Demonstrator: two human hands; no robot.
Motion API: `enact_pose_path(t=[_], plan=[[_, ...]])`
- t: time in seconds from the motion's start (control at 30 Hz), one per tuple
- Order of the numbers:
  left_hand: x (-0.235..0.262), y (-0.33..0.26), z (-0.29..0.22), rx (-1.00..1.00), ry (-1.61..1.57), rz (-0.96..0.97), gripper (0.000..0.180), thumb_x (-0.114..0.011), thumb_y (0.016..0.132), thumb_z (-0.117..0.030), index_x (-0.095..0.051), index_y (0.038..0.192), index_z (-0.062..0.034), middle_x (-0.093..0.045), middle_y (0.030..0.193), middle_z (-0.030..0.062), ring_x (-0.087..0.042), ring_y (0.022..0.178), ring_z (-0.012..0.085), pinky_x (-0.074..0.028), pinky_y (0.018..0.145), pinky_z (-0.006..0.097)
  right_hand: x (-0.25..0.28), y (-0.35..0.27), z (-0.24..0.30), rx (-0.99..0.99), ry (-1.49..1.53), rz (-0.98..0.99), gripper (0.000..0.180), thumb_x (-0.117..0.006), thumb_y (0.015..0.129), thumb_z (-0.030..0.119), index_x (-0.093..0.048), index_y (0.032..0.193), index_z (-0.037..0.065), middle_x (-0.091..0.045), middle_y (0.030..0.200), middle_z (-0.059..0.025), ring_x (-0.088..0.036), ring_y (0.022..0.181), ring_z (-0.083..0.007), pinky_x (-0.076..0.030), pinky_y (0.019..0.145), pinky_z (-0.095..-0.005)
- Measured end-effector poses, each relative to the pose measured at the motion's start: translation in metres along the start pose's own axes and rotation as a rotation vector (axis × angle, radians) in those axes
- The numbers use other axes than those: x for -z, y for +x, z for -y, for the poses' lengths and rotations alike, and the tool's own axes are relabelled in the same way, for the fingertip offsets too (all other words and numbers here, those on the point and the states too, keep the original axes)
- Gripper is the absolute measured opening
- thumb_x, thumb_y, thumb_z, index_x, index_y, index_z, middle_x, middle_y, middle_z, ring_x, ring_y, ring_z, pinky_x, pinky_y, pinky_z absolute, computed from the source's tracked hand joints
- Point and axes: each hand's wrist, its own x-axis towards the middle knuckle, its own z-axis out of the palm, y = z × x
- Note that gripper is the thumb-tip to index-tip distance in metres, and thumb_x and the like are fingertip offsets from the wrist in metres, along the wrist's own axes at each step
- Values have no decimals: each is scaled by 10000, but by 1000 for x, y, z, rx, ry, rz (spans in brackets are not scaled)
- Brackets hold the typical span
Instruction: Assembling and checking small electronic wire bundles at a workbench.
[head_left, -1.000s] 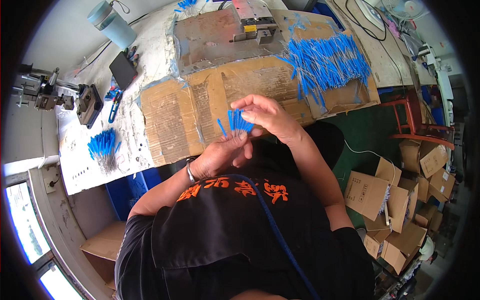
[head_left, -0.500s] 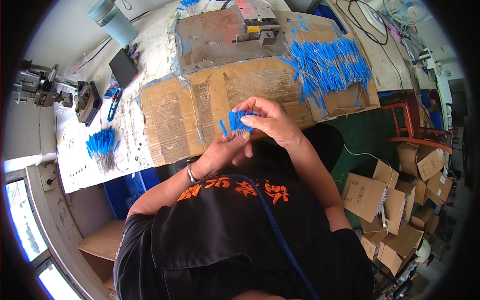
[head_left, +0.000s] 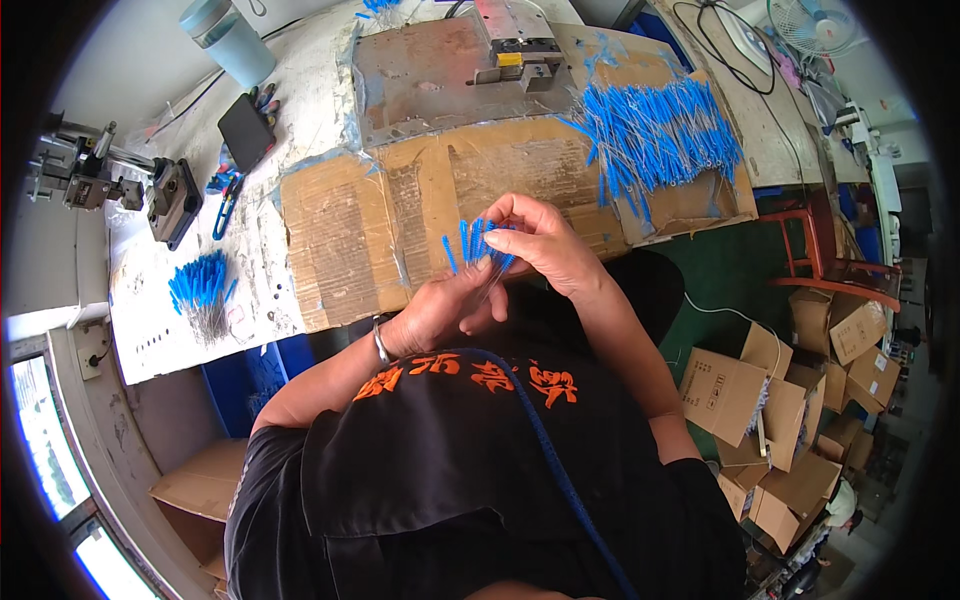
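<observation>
Both my hands meet over the near edge of a cardboard-covered bench [head_left: 340, 240]. My left hand [head_left: 440, 310], with a metal bracelet at the wrist, grips the thin wire ends of a small bunch of blue-tipped wire pieces [head_left: 472, 242]. My right hand [head_left: 545, 245] closes over the same bunch from the right, its fingertips on the blue tips. A large heap of the same blue pieces [head_left: 660, 135] lies on the cardboard to the right. A smaller pile of blue pieces [head_left: 200, 290] lies on the white surface at the left.
A metal plate with a small press fixture [head_left: 520, 55] sits at the back of the bench. A clamp-like machine [head_left: 110, 180] stands at the left, a grey-blue cup [head_left: 230, 40] behind it. Cardboard boxes [head_left: 780, 400] and a red stool [head_left: 830, 270] stand on the green floor at the right.
Both hands have stayed together over the cardboard; the fingers have shifted on the bunch and its blue tips are fanned out a little more.
</observation>
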Motion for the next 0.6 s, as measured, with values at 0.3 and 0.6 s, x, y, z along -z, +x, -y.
enact_pose_path(t=[0.3,0.6], plan=[[2,-18,1,-92,-37,-123,272,-449,962,-294,-580,974,-56,-507,673,-8,-402,551,66,-328,508,214,-9,6,-3,88,-61,24,147,-558,876,159,-572,985,61,-594,882,-9,-553,765,-73,-473,652,-221],[98,-139,-18,-264,391,-1060,245,-575,845,-142,-619,1078,-77,-552,748,-28,-458,600,56,-414,542,213,37,16,-29,202,-378,-254,91,-542,896,112,-577,943,43,-596,902,-19,-567,807,-87,-433,637,-208]])
